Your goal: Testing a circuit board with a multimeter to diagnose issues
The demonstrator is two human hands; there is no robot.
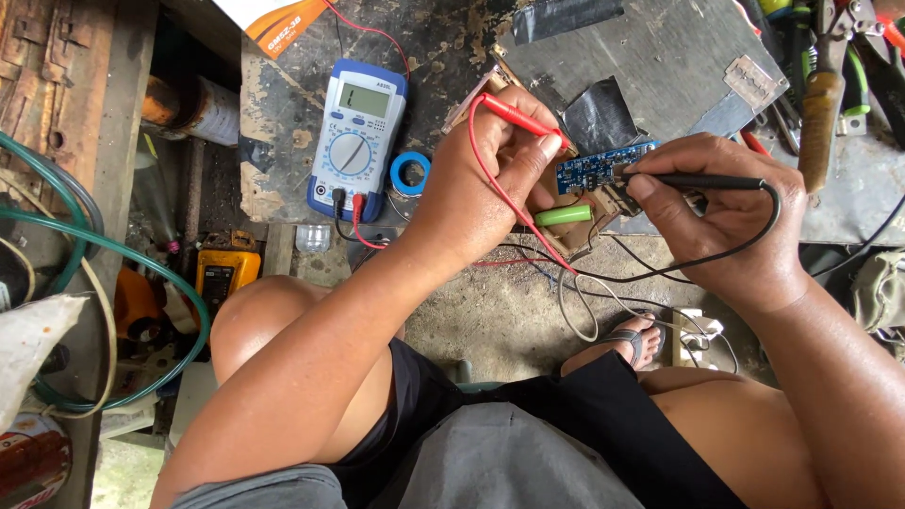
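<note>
I am looking down into a small, rough repair workshop for electronics. The desk (283,113) is a scarred, stained board patched with black tape (566,17). On it lies a multimeter (356,137) with red and black leads plugged in, beside a roll of blue tape (410,172). A bare blue circuit board (594,168) and a green battery cell (564,215) sit at the desk edge. Pliers and cutters (830,75) are heaped at the far right. Green hose (113,254), a yellow meter (224,269) and clutter crowd the left, over a bare concrete floor (490,320) strewn with loose wires (584,302).
</note>
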